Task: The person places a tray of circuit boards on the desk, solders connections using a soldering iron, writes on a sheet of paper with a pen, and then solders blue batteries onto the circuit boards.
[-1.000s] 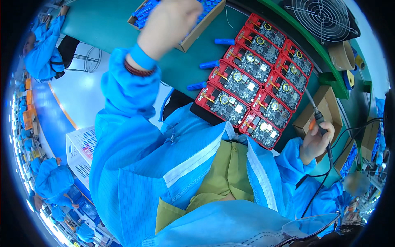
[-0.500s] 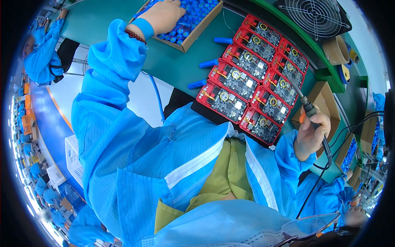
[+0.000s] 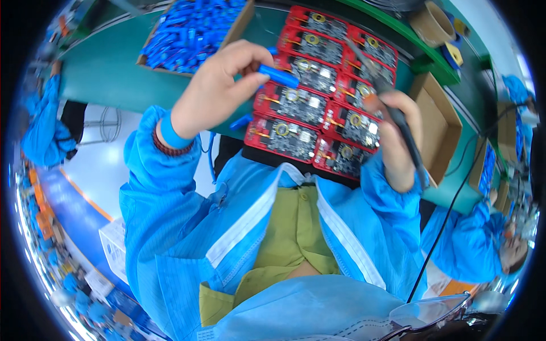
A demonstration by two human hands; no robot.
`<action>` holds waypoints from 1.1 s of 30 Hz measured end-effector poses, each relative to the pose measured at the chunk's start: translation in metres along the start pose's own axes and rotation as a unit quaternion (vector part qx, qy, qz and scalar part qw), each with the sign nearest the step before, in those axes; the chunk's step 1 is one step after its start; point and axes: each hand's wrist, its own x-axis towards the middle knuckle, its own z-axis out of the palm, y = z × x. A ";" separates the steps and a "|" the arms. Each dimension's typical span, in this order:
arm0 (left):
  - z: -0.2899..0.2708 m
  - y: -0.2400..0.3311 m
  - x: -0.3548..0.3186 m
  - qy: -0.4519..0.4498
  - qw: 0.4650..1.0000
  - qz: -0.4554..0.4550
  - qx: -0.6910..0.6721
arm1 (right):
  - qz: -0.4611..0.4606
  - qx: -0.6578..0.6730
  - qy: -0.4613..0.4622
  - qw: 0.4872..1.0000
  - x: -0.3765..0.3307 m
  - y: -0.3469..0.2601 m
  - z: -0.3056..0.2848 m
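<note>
Pinched between the thumb and fingers of my left hand [image 3: 213, 85] is a blue cylindrical battery [image 3: 280, 77]. Its far end reaches over the left edge of a block of red trays [image 3: 255, 138], which hold several dark circuit boards [image 3: 298, 106] with yellow rings on them. My right hand [image 3: 398, 142] grips a soldering iron [image 3: 405, 122] by its dark handle, the metal tip slanting up and left over the right-hand boards; motion blurs it. Another blue battery [image 3: 241, 121] lies against the left side of the trays, near my left hand.
A cardboard box [image 3: 239, 28] full of blue batteries stands at the far left on the green table [image 3: 108, 79]. To the right are an open cardboard box [image 3: 438, 128], a green rail [image 3: 392, 31] and a tape roll [image 3: 430, 24]. A black cable [image 3: 449, 213] hangs at my right.
My left hand has come from the battery box toward the trays and now holds a battery. My right hand has moved left with the soldering iron. The whole view has shifted.
</note>
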 end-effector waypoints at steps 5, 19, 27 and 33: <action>0.042 0.024 0.013 -0.076 0.995 -0.006 -0.063 | -0.028 -0.081 -0.047 0.995 0.014 0.007 0.014; 0.078 0.014 0.025 -0.013 0.994 0.054 -0.089 | 0.018 0.031 0.002 0.999 0.017 0.008 0.018; 0.113 0.030 0.028 -0.037 0.985 0.035 -0.164 | 0.006 0.119 0.077 0.990 0.022 0.009 0.023; 0.116 0.032 0.026 -0.067 0.958 -0.100 -0.260 | -0.048 -0.019 0.083 0.995 0.017 0.014 0.020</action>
